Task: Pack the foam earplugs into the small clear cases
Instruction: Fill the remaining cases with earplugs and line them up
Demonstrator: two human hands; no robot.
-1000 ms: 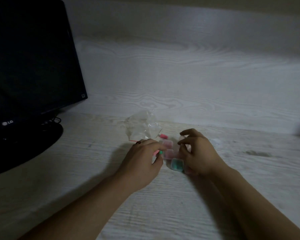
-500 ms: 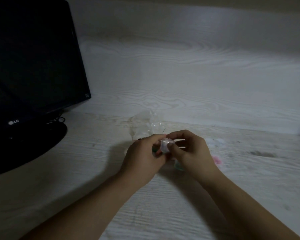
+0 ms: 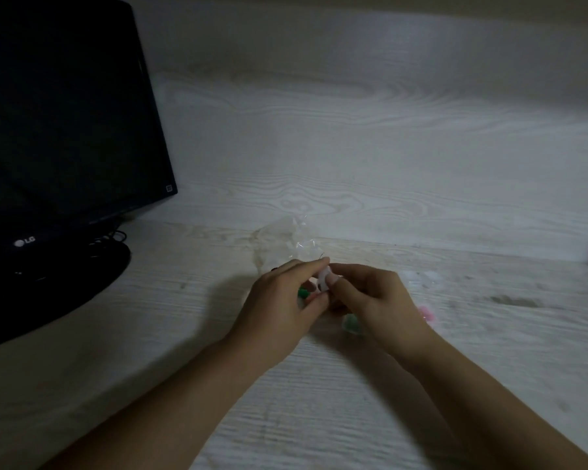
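Note:
Both hands meet just above the desk in the head view. My left hand [image 3: 282,300] and my right hand [image 3: 377,300] together pinch a small clear case [image 3: 324,279] between their fingertips. A green foam earplug [image 3: 302,293] shows under my left fingers. Below my right hand lies a clear case with green earplugs [image 3: 350,323], and to its right a case with pink earplugs [image 3: 425,313]. Another clear case [image 3: 421,279] lies further back on the right, faint in the dim light.
A crumpled clear plastic bag [image 3: 286,242] lies behind my hands. A black LG monitor [image 3: 65,130] on a round stand [image 3: 65,286] fills the left side. The white wood-grain desk [image 3: 319,401] meets a wood-grain back panel.
One second ago both hands rested among the cases on the desk. My right hand has since lifted one clear case, and both hands now hold it together above the desk.

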